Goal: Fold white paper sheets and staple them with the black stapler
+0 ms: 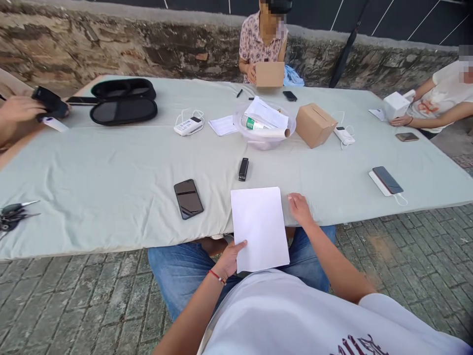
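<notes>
White paper sheets (260,227), apparently a thin stack, lie partly on the table's front edge and partly over my lap. My left hand (232,256) grips their lower left edge, thumb on top and the other fingers underneath. Just off the right edge of the paper, my right hand (300,208) rests on the tablecloth holding nothing, its fingers loosely extended. A black stapler (243,169) lies beyond the top edge of the sheets. To the left of them is a dark smartphone (188,198).
Farther back stand a plastic bowl (265,143) of papers and rolls, a cardboard box (316,125) and white power banks (188,126). An open black case (123,101) and keys (13,215) are leftward. A phone on a power bank (386,181) lies right. Several people sit around the table.
</notes>
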Demonstrator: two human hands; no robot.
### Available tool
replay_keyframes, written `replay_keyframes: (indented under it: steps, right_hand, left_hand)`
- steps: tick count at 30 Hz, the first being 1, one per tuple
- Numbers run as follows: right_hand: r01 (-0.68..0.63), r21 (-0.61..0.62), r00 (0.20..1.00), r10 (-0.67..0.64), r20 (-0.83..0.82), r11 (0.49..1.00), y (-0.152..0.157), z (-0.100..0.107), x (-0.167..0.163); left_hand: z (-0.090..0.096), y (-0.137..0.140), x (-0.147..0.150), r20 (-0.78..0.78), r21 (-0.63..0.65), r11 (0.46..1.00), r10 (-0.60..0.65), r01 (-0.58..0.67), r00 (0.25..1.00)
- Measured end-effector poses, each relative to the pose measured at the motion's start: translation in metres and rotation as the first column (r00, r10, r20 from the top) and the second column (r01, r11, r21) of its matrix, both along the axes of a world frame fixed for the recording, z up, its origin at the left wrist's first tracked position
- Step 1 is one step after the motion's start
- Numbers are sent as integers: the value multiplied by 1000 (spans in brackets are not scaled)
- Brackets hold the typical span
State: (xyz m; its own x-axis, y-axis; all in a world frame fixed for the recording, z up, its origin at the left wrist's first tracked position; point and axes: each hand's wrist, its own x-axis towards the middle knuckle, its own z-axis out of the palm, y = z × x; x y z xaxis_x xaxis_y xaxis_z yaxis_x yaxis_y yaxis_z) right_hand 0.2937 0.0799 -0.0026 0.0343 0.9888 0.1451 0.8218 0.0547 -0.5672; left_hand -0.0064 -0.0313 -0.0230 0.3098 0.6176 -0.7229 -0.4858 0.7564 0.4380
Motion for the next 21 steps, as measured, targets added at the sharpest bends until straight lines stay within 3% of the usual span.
replay_keyframes:
  steps: [3, 7, 11, 21]
  right_hand:
    - [-74, 46, 994, 70, 88, 996, -11, -4, -25]
    - [35, 79, 989, -46, 139, 996, -9, -7, -42]
    - [-24, 50, 986, 16, 164, 998, -8, -10, -47]
    - [63, 42, 994, -66, 88, 997, 4, -13, -47]
  left_hand:
    - [2, 0, 2, 16, 4, 1000, 3, -3, 1000]
    - [5, -1, 3, 39, 21, 1000, 2, -3, 999]
    - [7, -1, 3, 56, 35, 999, -3, 1, 998]
    - [0, 3, 2, -56, 67, 997, -22, 26, 998]
